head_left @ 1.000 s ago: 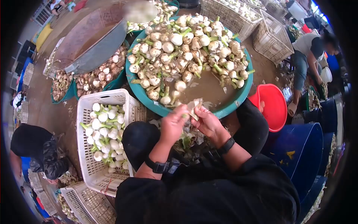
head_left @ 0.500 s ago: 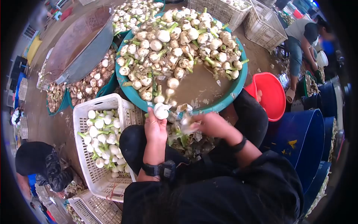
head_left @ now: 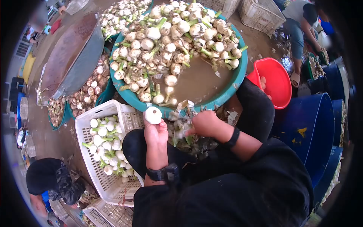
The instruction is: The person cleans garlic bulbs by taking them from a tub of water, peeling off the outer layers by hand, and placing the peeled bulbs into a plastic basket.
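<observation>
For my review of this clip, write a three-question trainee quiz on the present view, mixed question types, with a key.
1. Which hand holds the white bulb?
A) left
B) right

2. True or false: the red bucket stands outside the teal tub.

3. Fill in the colour: bulbs with green stems lie in a ____ crate at the person's left.

Key:
1. A, the left hand
2. True
3. White

No text, label, brand, number or sign readable. White crate (head_left: 90, 166) at 8 o'clock, red bucket (head_left: 280, 85) between 2 and 3, blue tub (head_left: 291, 140) at 3: no legible lettering.
</observation>
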The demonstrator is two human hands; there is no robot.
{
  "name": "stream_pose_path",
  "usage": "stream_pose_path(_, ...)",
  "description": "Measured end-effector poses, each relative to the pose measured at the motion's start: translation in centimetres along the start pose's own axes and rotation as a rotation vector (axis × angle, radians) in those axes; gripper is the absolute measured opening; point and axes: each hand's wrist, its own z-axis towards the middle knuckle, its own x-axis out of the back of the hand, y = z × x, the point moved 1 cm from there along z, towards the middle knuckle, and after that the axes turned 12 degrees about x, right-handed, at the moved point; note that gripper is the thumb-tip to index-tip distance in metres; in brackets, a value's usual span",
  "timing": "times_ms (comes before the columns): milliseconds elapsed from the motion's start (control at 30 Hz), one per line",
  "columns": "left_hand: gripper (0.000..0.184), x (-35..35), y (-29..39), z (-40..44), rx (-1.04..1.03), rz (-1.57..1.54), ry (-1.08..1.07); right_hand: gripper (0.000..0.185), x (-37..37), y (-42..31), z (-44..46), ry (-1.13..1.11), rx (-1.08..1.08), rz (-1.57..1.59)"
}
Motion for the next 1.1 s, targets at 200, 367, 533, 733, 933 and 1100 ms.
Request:
stream_pose_path(200, 0.046, -3.0, -1.9, -1.9, -0.387, 0.671, 0.233, 0.051, -0.1, 3.6, 3.8, 0.172, 0.041, 0.686)
stream_pose_path(367, 0.053, -2.4, 0.1, -1.9, -0.437, 0.502, 0.307, 0.053, 3.9, -1.0, 3.5, 0.012, 0.428, 1.177)
stream_pose_path(533, 0.041, -1.6, -1.3, 0.6, -0.290, 0.438, 0.264, 0.029, 1.1, 9.4, 14.9, 0.116, -0.033, -0.912)
stream_pose_path(733, 0.038, -0.2, -1.2, 0.9, -0.181, 0.463, 0.373, 0.030, 1.9, 10.9, 16.4, -0.072, -0.023, -1.003)
stream_pose_path(933, 0.044, -3.2, -3.3, 0.0, -0.304, 0.568, 0.181, 0.014, -2.7, 1.0, 7.4, 0.562, 0.527, -0.328)
stream_pose_path(1100, 0.031, -2.3, -0.8, -0.5, -0.245, 0.852, 0.258, 0.007, -1.6, 0.8, 4.8, 0.040, 0.862, -1.165)
